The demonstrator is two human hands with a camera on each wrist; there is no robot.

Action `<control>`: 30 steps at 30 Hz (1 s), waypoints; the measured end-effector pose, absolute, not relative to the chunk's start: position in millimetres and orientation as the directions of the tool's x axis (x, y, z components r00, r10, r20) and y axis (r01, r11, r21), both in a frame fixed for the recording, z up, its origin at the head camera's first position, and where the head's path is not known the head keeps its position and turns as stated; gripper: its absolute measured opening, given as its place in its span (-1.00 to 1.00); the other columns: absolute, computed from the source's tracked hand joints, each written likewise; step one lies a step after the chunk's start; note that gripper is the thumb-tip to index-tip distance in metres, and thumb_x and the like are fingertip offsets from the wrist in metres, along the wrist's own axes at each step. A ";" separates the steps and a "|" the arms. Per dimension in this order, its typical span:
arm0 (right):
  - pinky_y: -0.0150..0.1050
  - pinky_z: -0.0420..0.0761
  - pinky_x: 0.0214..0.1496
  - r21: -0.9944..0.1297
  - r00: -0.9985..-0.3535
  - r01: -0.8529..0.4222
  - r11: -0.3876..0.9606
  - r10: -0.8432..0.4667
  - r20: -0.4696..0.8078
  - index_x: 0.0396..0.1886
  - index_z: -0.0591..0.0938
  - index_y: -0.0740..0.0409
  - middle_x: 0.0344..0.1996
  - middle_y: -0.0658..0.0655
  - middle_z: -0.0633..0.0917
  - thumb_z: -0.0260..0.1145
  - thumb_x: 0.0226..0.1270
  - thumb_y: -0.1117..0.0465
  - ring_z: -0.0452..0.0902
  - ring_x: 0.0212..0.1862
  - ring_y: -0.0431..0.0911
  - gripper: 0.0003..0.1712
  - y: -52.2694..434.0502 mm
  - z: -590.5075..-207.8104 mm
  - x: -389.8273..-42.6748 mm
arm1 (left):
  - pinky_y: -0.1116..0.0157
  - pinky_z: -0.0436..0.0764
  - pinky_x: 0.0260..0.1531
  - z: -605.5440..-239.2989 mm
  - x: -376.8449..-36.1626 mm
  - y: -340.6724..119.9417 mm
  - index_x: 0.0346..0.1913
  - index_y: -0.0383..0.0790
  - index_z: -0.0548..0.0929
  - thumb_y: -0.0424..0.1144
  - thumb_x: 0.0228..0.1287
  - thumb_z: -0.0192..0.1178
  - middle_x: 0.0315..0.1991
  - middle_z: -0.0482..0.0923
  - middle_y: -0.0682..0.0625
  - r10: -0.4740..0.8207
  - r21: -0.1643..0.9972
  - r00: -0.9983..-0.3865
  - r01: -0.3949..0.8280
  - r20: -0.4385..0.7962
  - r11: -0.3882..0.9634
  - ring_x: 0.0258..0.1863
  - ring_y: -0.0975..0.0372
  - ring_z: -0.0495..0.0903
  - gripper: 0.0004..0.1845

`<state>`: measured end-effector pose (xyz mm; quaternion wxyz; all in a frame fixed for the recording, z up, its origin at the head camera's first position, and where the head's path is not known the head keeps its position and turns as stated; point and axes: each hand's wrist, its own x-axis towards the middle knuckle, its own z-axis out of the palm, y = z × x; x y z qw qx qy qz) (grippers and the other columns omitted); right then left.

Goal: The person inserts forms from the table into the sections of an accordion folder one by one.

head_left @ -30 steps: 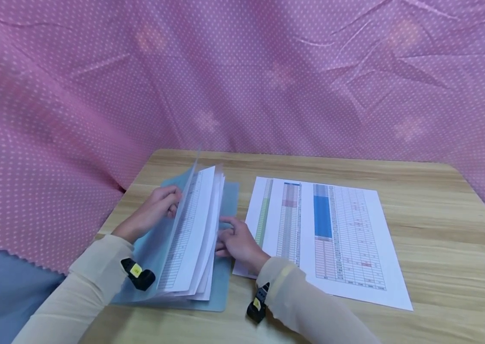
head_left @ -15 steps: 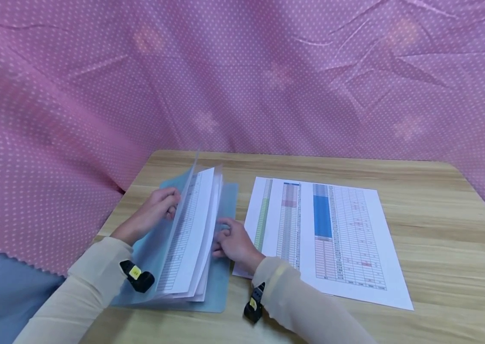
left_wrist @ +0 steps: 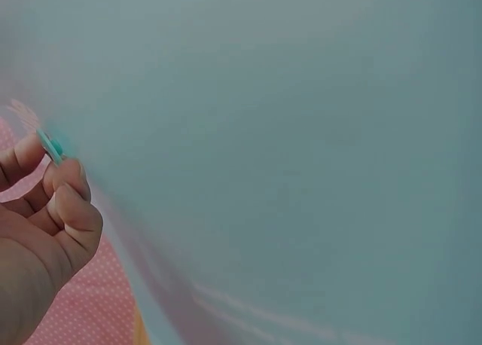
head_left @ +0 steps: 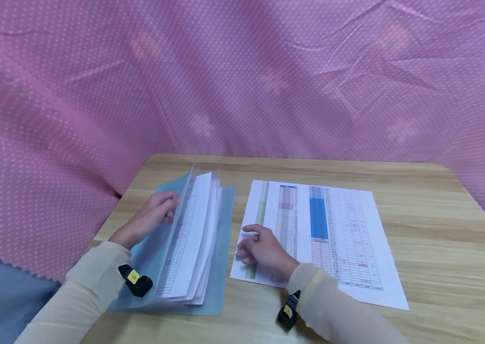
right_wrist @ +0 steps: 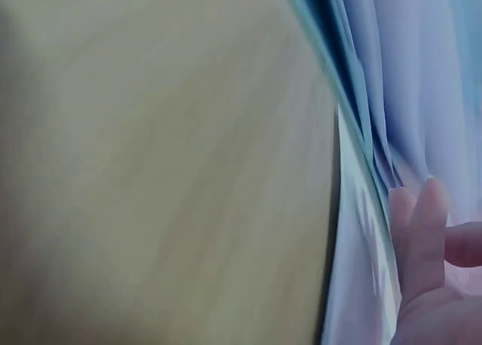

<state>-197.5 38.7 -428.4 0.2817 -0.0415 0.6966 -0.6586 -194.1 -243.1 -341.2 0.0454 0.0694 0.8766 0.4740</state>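
Observation:
A translucent blue plastic document folder (head_left: 224, 234) lies on the left of the table with its cover raised. Several printed sheets (head_left: 194, 234) stand fanned and tilted inside it. My left hand (head_left: 154, 212) pinches the raised cover at its edge, beside a teal snap button (left_wrist: 54, 146) seen in the left wrist view. Over the left part of some loose printed table sheets (head_left: 360, 239) hovers my right hand (head_left: 264, 248), fingers loosely bent and nothing between them. In the right wrist view the right fingertips (right_wrist: 431, 202) appear near the folder's papers; whether they touch the loose sheets I cannot tell.
The wooden table (head_left: 436, 248) has rounded far corners. A pink dotted cloth (head_left: 268, 76) hangs behind it and along the left side. Blue-grey fabric (head_left: 2, 296) shows at the lower left.
My right hand has moved right, from the folder's open side to over the loose sheets. The left hand keeps holding the cover up; the view has shifted slightly.

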 end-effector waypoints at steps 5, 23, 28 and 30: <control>-0.20 0.63 -0.30 -0.931 -0.861 0.310 0.193 -0.358 -0.361 0.25 0.35 0.19 -0.17 0.25 0.61 0.05 0.40 0.30 0.66 -0.27 -0.02 -0.57 83.3 -429.8 -195.5 | 0.22 0.43 -0.33 -345.8 -191.7 -243.8 -0.35 -0.32 0.37 -0.19 0.43 -0.14 -0.43 0.33 -0.18 0.163 0.833 -0.987 0.077 -0.016 0.548 -0.41 0.00 0.42 -0.74; -0.20 0.59 -0.24 -0.663 -0.928 0.190 0.724 -0.087 -0.362 0.29 0.25 0.38 -0.04 0.38 0.53 0.08 0.40 0.04 0.56 -0.19 -0.03 -0.36 246.3 -405.5 -203.4 | 0.21 0.44 -0.28 -340.1 -204.9 -240.6 -0.30 -0.34 0.40 -0.16 0.42 -0.15 -0.38 0.33 -0.13 0.168 0.839 -0.985 0.065 -0.032 0.541 -0.36 0.05 0.41 -0.72; -0.06 0.52 -0.20 -0.536 -0.945 0.135 0.833 -0.054 -0.323 0.25 0.27 0.46 -0.02 0.48 0.50 0.15 0.34 0.01 0.51 -0.12 0.16 -0.30 265.7 -405.0 -202.9 | 0.21 0.42 -0.27 -341.5 -201.8 -242.8 -0.31 -0.34 0.38 -0.16 0.42 -0.15 -0.39 0.33 -0.12 0.168 0.832 -0.985 0.061 -0.039 0.551 -0.37 0.06 0.40 -0.72; 0.03 0.50 -0.16 -0.489 -0.953 0.107 0.866 -0.051 -0.298 0.23 0.27 0.51 -0.01 0.53 0.49 0.19 0.30 -0.01 0.48 -0.07 0.25 -0.24 272.2 -404.0 -203.4 | 0.21 0.43 -0.27 -341.9 -201.2 -243.7 -0.31 -0.33 0.38 -0.16 0.43 -0.16 -0.38 0.33 -0.13 0.171 0.831 -0.985 0.067 -0.034 0.553 -0.37 0.08 0.41 -0.72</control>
